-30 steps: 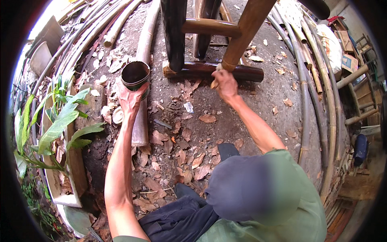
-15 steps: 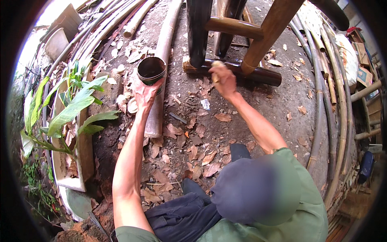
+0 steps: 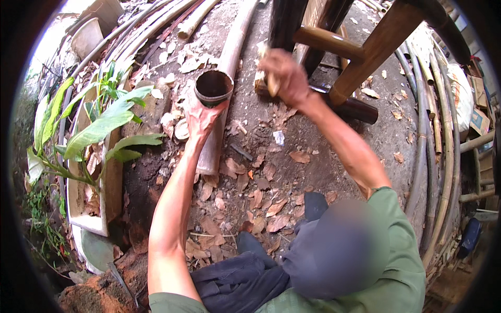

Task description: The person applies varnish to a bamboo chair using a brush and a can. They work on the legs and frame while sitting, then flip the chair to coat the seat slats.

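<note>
My left hand (image 3: 201, 117) grips the upper end of a thick upright bamboo tube (image 3: 213, 86), just below its dark open mouth. A longer pale bamboo pole (image 3: 235, 41) lies on the ground behind it. Raised in front of a bamboo frame (image 3: 329, 43) made of dark uprights and brown rungs, my right hand (image 3: 286, 77) is closed around a small pale wooden piece (image 3: 271, 83). Most of that piece is hidden by my fingers. A dark low pole (image 3: 357, 108) of the frame lies just below and to the right of that hand.
Dry leaves (image 3: 250, 201) litter the dirt ground between my arms. A white planter (image 3: 86, 224) with a green leafy plant (image 3: 99, 130) stands at the left. Long bamboo poles (image 3: 433, 156) curve along the right side, and more run along the top left. A pale bucket (image 3: 86, 36) sits at far left.
My right hand has lifted from the dark low pole up to the height of the frame's rung. My left hand stays on the bamboo tube. The view has moved closer.
</note>
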`<action>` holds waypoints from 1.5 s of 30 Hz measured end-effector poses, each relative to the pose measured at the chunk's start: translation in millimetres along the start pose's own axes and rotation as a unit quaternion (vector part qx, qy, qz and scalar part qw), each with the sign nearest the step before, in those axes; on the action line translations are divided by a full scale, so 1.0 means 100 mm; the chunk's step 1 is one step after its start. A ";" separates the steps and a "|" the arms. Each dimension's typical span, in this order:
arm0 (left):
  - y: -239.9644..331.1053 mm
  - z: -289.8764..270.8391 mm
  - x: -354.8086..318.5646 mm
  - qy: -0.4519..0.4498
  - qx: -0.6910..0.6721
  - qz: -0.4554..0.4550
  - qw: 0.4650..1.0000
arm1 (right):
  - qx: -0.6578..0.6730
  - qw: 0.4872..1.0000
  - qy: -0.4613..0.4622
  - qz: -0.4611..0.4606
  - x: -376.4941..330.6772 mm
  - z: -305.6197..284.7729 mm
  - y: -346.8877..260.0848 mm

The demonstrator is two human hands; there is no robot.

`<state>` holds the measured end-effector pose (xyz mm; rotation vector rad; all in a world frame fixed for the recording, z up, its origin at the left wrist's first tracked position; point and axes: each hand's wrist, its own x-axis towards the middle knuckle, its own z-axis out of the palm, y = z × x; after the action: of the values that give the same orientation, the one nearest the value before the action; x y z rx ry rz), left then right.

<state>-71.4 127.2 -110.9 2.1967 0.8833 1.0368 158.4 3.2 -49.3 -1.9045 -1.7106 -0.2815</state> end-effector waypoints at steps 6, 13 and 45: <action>-0.14 0.03 0.09 -0.022 -0.065 0.003 0.998 | 0.001 0.935 0.356 0.001 0.28 -0.54 -0.27; 0.25 0.05 0.23 0.013 -0.070 0.014 0.997 | -0.016 0.993 0.045 0.109 -0.29 0.48 0.14; 0.33 0.37 0.32 0.059 -0.059 -0.001 0.996 | 0.116 0.883 0.441 -0.110 0.48 -2.80 0.58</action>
<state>-15.0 123.4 -93.9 2.0535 0.8518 1.1980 280.1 -106.8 189.9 -1.1092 -1.2314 -0.8413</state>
